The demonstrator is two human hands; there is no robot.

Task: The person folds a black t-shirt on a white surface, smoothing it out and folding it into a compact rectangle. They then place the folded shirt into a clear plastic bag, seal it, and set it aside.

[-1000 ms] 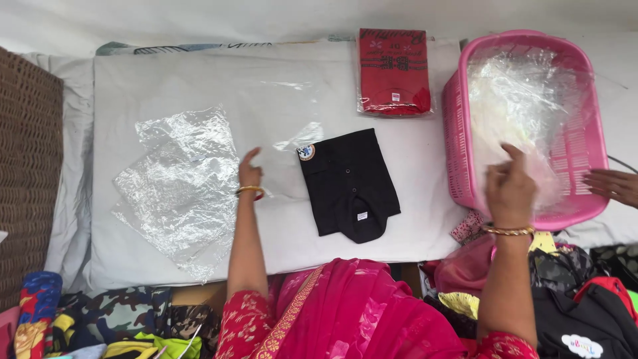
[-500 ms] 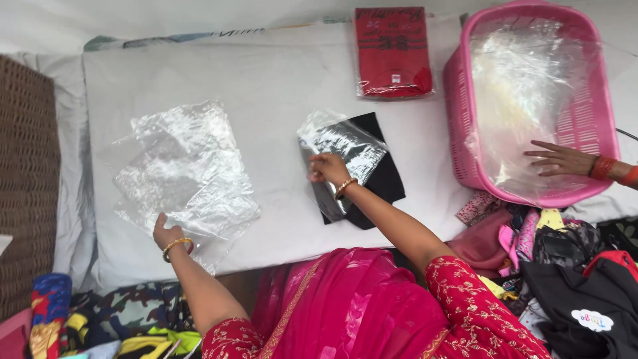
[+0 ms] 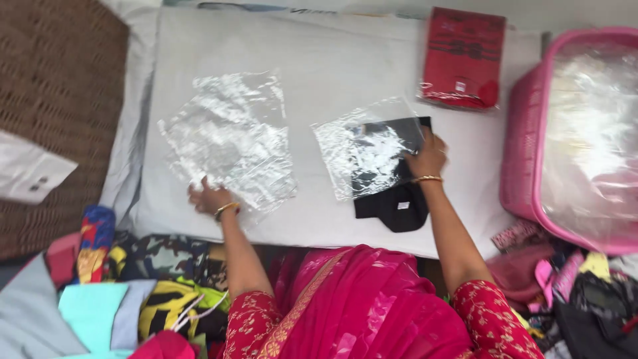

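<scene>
Right now the right hand [image 3: 428, 156] presses a clear plastic bag [image 3: 365, 156] onto the folded black garment [image 3: 392, 193], its long axis running near to far, while the left hand [image 3: 209, 198], fingers flat, rests on the loose plastic sheets [image 3: 229, 143] well left on the white desk [image 3: 332, 66].

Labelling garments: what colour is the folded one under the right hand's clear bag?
Black folded garment, seen in the head view.

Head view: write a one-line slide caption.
Right hand presses a clear bag over a folded black garment; left hand rests on loose plastic bags.
</scene>
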